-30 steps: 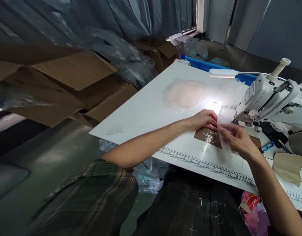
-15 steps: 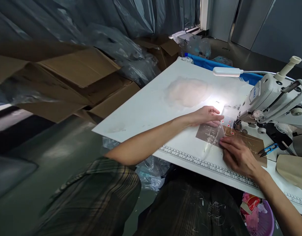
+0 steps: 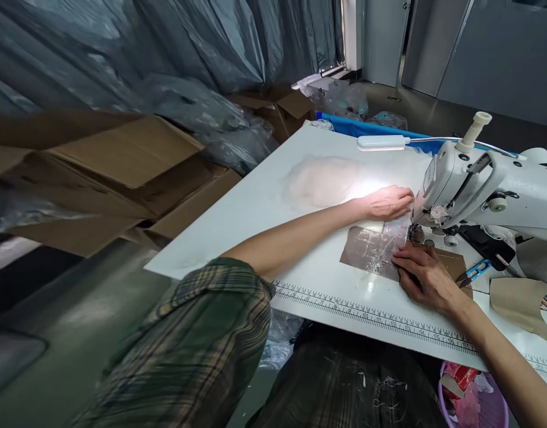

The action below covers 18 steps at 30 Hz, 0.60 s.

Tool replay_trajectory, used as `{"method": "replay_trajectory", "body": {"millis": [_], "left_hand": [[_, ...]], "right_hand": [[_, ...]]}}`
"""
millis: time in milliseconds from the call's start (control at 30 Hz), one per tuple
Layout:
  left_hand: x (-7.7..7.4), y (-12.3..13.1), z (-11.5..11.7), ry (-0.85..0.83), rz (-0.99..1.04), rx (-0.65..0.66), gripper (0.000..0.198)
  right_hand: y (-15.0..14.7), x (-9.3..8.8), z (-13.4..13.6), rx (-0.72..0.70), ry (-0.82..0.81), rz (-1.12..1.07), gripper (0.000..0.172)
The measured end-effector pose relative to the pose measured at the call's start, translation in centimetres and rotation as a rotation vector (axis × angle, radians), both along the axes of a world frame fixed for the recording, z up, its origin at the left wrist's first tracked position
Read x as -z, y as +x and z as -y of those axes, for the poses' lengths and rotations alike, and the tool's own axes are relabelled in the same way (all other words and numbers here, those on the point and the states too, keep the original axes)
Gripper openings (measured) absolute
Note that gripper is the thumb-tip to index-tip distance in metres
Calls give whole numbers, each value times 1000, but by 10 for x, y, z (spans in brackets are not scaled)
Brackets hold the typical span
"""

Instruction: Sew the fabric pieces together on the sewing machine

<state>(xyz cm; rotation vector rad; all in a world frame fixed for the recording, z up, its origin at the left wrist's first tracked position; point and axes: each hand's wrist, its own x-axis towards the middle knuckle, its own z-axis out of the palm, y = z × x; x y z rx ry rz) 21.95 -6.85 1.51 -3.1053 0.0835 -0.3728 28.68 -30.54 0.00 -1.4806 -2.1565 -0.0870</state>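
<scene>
Film [image 3: 371, 248] under the needle end in the head view, and it's a crinkled, see-through piece, flat on the surface [image 3: 251, 235] over a brown sheet [image 3: 454, 264], small red marks showing near the machine [image 3: 443, 172]! Right hand [image 3: 423, 274] is down at the near edge, part open, fingers laid forward over film and sheet, pressing rather than pinching as far as one can see; that looks like a steadying touch, keeping slippery layers flat. Up goes the eye to the left hand [image 3: 389, 202], fingers bent, tips right by the machine's head; whether they grip anything, I cannot tell. One hand each side of the presser foot [image 3: 416, 233], probably so both ends of the work are in reach.

Lamp [image 3: 381, 142] hangs over the far side, its glow falling on the left hand, presumably aimed to light the close work. Snips [image 3: 476, 271] lie beside the right hand, handy there, it seems, and the ruler [image 3: 345, 308] runs along the near edge.
</scene>
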Motion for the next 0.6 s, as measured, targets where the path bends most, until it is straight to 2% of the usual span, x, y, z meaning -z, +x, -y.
{"method": "replay_trajectory", "body": {"millis": [133,200,267,367,433,467,533,600], "left_hand": [[0,-1,-13,47,113,-35,23],[-4,-13,-11,72,177,-16,23],[-8,-31,1,79,211,57,26],[-13,-65,31,41,283,325,22],[-14,-85,52,3,257,539,22],[-14,-91,60,0,207,578,21],[-12,-98,71,-54,116,539,21],[-9,-98,75,-136,49,412,28]], "right_hand": [[8,5,1,29,-38,-43,33],[11,5,2,35,-86,-97,42],[15,3,3,39,-142,-176,50],[18,0,2,36,-187,-272,56],[19,0,0,36,-191,-298,56],[19,1,-1,37,-192,-307,55],[19,3,-3,47,-201,-323,54],[20,3,-3,64,-217,-354,51]]}}
